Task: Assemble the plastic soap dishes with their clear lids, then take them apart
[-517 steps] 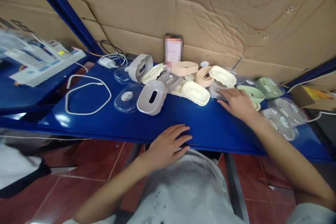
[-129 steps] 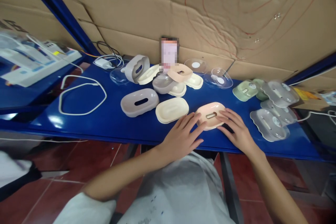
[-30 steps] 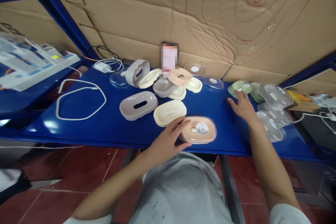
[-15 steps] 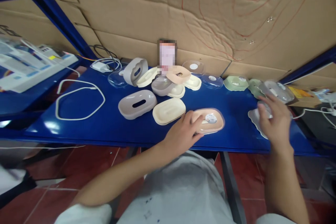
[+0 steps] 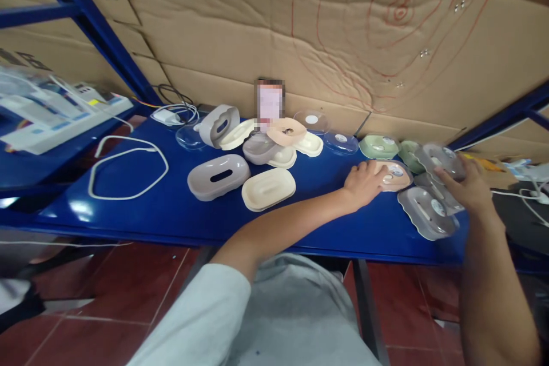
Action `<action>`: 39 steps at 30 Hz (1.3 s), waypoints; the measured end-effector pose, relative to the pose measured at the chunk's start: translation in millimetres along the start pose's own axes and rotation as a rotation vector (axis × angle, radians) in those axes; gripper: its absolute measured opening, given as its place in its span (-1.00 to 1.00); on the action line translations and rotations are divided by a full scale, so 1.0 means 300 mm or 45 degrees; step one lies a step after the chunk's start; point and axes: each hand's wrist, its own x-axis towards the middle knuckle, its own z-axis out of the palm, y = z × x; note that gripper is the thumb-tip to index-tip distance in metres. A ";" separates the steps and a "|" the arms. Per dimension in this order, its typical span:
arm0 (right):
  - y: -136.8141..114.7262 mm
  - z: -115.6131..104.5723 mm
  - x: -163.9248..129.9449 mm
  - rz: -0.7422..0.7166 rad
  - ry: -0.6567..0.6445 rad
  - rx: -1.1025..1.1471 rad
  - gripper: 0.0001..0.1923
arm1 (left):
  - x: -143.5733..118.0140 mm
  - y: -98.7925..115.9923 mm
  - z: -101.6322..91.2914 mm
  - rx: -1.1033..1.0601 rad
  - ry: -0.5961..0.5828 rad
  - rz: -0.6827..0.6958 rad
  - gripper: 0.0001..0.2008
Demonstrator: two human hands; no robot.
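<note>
Two hands work: left hand (image 5: pixel 363 182) flat on the lidded pink box (image 5: pixel 393 175); right hand (image 5: pixel 465 183) grips a grey box (image 5: pixel 438 159); several loose bases unlidded.

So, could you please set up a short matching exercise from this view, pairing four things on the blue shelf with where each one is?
Things:
1. pink soap box
2. grey slotted tray
3. white cord loop
4. clear-lidded grey box

Places:
A. at the left end of the shelf, lying alone
B. under the fingers of the left hand
C. at the right hand, above the other grey boxes
D. just left of the cream tray

Pairs: 1-B, 2-D, 3-A, 4-C
</note>
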 end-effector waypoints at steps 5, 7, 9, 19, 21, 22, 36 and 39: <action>-0.043 0.009 -0.005 0.086 0.030 0.117 -0.30 | 0.071 0.020 0.045 -0.028 -0.024 -0.027 -0.43; -0.062 0.010 -0.012 0.091 0.053 0.166 -0.30 | 0.100 0.029 0.052 -0.044 -0.042 -0.039 -0.43; -0.083 0.010 -0.018 0.066 0.063 0.186 -0.29 | 0.122 0.037 0.054 -0.058 -0.064 -0.040 -0.42; -0.143 -0.022 -0.050 -0.044 -0.029 0.101 -0.13 | -0.043 -0.025 -0.069 -0.005 -0.091 0.138 -0.34; -0.183 -0.062 -0.075 -0.085 0.048 0.080 -0.11 | -0.174 -0.071 -0.153 0.103 -0.022 0.212 -0.40; -0.217 -0.085 -0.091 -0.139 0.082 0.092 -0.12 | -0.251 -0.098 -0.199 0.159 0.011 0.231 -0.43; -1.053 -0.007 -0.383 -1.273 -0.467 0.698 -0.50 | -0.886 -0.391 -0.326 -0.035 0.046 -0.138 -0.70; -1.082 0.001 -0.427 -1.424 -0.534 0.774 -0.55 | -0.900 -0.445 -0.334 0.108 0.259 -0.230 -0.66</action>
